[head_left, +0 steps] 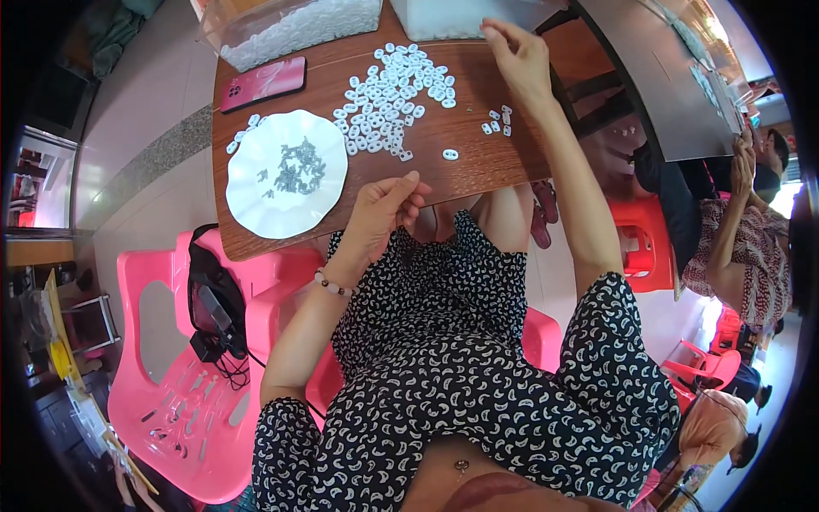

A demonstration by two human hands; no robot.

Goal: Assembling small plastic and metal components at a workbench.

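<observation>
Over the table's near edge, my left hand (388, 212) is closed, thumb pressed against the curled fingers; whatever it may hold is hidden. Reaching to the far right, my right hand (522, 66) has its fingers bent together beside a clear bin of white pieces (461, 19); I cannot make out anything in them. Between the hands lies one white oval piece with dark holes (450, 154). A heap of similar white pieces (375, 107) spreads farther back. Near the right edge sits a small group of white pieces (497, 125). Left of my left hand, a white wavy-rimmed plate (249, 205) carries many tiny grey pieces (299, 167).
Another clear bin of white pieces (299, 32) stands at the back left, with a pink phone (264, 84) before it. A pink chair (175, 410) at left holds a black bag (217, 299). Other people sit at a second table (653, 81) on the right.
</observation>
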